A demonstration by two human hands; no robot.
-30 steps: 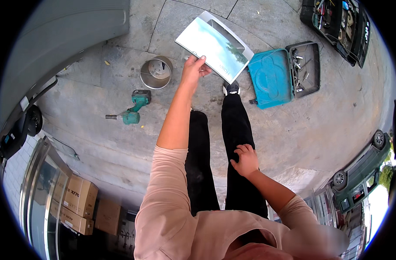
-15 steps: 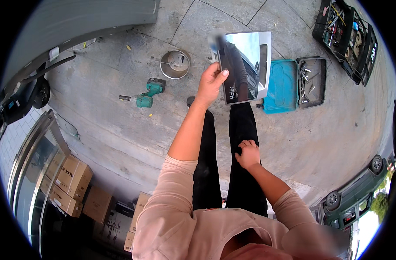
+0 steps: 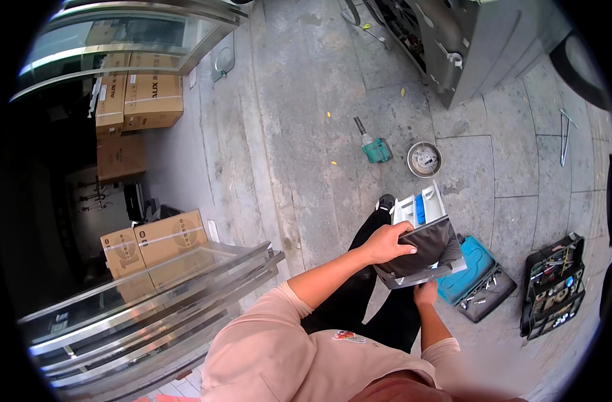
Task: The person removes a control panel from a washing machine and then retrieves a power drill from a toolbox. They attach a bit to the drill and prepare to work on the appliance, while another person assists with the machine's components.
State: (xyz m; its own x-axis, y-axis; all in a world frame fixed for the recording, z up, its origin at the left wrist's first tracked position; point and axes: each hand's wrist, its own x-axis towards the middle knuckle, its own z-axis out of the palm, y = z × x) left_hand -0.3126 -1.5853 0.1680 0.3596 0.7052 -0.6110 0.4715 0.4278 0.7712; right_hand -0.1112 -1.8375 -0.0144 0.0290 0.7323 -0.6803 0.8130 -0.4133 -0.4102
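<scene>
My left hand (image 3: pixel 388 244) is closed on a detergent drawer (image 3: pixel 422 256), its thumb lying over the glossy dark front panel. White compartments (image 3: pixel 406 212) with a blue insert (image 3: pixel 420 209) stick out beyond the panel's far edge. My right hand (image 3: pixel 426 293) is at the drawer's near edge, above my leg. Its fingers are largely hidden by the drawer, so whether it grips cannot be made out. Just right of the drawer lies a turquoise tool case (image 3: pixel 472 268), spread flat, with metal sockets (image 3: pixel 483 293) in its dark half.
A green cordless impact wrench (image 3: pixel 375 148) and a round metal bowl (image 3: pixel 424 159) are on the paving ahead. A black toolbox (image 3: pixel 554 285) full of tools stands at the right. Glass doors (image 3: pixel 159 285) and cardboard boxes (image 3: pixel 153 100) are on the left; a grey panelled body (image 3: pixel 483 57) is at top right.
My view has turned left toward the doorway. The drawer has come nearer my body and tilted, so its compartments show. My right hand has moved from my knee to the drawer's near edge.
</scene>
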